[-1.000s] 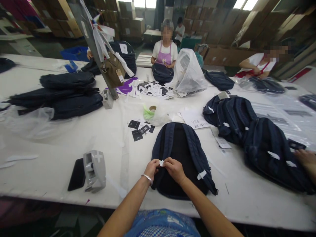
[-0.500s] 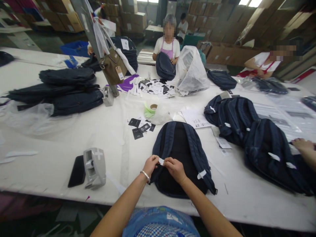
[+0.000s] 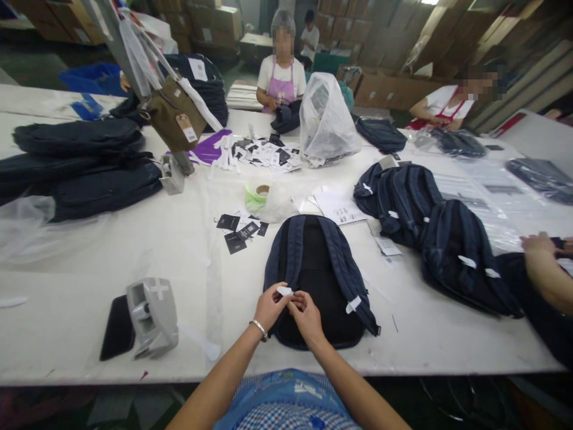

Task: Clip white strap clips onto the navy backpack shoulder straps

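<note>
A navy backpack [image 3: 322, 280] lies on the table with its black back panel and both shoulder straps facing up. Over its left strap, my left hand [image 3: 267, 309] pinches a small white strip [image 3: 283, 291]. Close beside it, my right hand [image 3: 307, 315] has its fingertips closed on the same strip's right end. A similar white strip with a jagged edge, the second strip [image 3: 353, 304], is wrapped around the right strap. My fingers partly cover the lower part of the left strap.
Left of the backpack are a grey tape dispenser [image 3: 154, 316] and a black phone [image 3: 118, 328]. Black tags [image 3: 235, 239] and a green tape roll [image 3: 257, 197] lie beyond. More backpacks [image 3: 461, 257] lie right, near a co-worker's hand [image 3: 539, 245]. Stacked bags [image 3: 102, 179] stand left.
The view has shifted, so the table's things sit further left. My right fingers have curled and loosened slightly around the strip, and more of it shows above my left fingers.
</note>
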Available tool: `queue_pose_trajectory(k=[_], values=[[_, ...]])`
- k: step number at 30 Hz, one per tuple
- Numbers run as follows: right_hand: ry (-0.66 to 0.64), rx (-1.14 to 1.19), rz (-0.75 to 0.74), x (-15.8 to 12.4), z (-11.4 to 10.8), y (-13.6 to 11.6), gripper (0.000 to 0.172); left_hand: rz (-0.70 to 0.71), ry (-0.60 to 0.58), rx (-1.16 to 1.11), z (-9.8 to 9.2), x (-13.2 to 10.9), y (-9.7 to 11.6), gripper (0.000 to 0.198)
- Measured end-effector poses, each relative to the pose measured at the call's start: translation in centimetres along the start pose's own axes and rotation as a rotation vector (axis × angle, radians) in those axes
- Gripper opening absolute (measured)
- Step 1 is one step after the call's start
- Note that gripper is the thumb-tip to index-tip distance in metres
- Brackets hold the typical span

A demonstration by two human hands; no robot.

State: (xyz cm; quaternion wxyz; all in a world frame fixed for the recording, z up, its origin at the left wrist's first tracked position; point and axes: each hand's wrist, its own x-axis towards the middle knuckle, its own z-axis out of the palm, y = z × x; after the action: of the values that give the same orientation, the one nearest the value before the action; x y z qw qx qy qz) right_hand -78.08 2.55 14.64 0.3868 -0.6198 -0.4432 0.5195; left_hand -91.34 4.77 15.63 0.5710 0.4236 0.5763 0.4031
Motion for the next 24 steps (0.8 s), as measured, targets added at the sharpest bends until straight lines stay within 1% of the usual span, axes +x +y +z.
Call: queue_pose_trajectory(k=[2,5,7,11,13,16,18,21,24], values=[[0.034,-0.059,0.011,0.1,0.2,-0.2,0.033,0.015,0.026,0.016,0.3,-0.1,-0.2,0.037],[0.045,-0.194,-0.008,0.3,0.3,-0.5,0.033,0.048,0.003,0.031,0.6,-0.3,-0.6,0.041],[0.039,-0.248,-0.038,0.2,0.3,-0.6,0.035,0.055,-0.002,0.068,0.7,-0.4,-0.7,0.037],[0.063,-0.290,-0.074,0.0,0.4,-0.4,0.041,0.031,0.075,0.158,0.8,-0.5,-0.4,0.026],[0.053,-0.250,-0.088,0.1,0.4,-0.2,0.039,-0.013,0.102,0.145,0.8,-0.3,-0.2,0.026],[-0.003,-0.134,-0.106,0.2,0.2,0.6,0.036,-0.049,0.096,0.109,0.6,-0.1,-0.2,0.023],[-0.009,-0.055,-0.097,0.3,0.1,1.1,0.036,-0.028,0.070,0.089,0.5,-0.1,-0.5,0.023],[0.023,0.040,-0.058,0.3,0.1,1.5,0.036,0.006,0.028,0.082,0.5,-0.1,-0.9,0.024],[0.053,0.017,-0.063,0.1,0.2,1.2,0.033,0.042,0.027,0.155,0.7,-0.4,-0.9,0.024]])
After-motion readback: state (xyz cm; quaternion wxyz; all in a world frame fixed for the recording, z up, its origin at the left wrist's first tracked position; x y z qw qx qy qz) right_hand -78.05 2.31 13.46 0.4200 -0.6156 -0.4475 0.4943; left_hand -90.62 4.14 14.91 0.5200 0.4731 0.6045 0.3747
